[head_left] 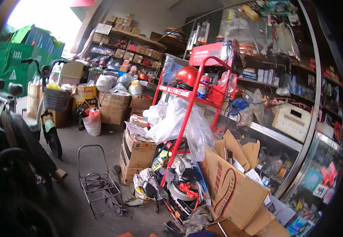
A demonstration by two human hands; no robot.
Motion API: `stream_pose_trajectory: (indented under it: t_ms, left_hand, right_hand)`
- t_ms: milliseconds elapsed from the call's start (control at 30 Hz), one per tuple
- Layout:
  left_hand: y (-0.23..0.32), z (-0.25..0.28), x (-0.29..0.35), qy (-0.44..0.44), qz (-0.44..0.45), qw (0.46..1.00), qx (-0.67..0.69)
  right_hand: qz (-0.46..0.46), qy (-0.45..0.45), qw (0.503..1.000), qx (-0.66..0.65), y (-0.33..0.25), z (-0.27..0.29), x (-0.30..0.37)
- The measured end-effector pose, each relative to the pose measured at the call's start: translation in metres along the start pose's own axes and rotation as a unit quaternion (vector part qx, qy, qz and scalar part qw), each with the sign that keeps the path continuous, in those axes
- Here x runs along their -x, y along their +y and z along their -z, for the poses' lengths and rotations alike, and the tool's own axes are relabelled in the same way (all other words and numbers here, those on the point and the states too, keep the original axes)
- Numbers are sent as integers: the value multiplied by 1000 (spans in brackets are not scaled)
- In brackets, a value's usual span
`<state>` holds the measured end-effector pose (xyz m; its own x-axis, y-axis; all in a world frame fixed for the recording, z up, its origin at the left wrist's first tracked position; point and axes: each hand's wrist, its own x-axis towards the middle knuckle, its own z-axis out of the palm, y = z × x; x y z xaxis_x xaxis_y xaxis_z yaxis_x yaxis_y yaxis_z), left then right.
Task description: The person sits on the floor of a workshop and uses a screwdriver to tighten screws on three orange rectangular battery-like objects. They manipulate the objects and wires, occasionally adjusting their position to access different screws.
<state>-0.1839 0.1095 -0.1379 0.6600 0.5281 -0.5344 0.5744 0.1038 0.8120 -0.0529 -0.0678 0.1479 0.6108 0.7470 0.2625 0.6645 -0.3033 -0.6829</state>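
Neither my left hand nor my right hand shows in the head view. At the lower edge there are small orange patches [124, 234] that I cannot make out. A black metal luggage cart frame [100, 185] stands on the grey floor ahead. To its right rises a red metal rack [181, 136], with a red helmet [187, 76] and a blue and white can [203, 87] on its upper shelf. Clear plastic bags [187, 126] hang from it. A large open cardboard box [234, 189] leans at the right front, full of scraps.
Dark tyres and a scooter [17, 146] crowd the left. Behind them is a bicycle with a grey basket [56, 100]. Stacked cartons [138, 152] stand beside the rack. Shelves of small boxes [141, 49] line the back, and a glass display case [313, 181] is at the right.
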Motion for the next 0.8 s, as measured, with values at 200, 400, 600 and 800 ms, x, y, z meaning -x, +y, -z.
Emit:
stream_pose_trajectory:
  t_ms: [200,400,600,800]
  left_hand:
    - [93,-3,46,79,24,985,150]
    - [52,-2,-40,266,-215,898,-275]
    - [118,12,50,98,81,986,-107]
    - [114,14,75,99,146,983,44]
  right_hand:
    - [42,-16,997,66,-3,8,11]
    - [68,-45,989,126,-30,18,-54]
    - [-46,-150,978,137,-1,10,-30]
    - [51,-129,989,52,-36,21,-11]
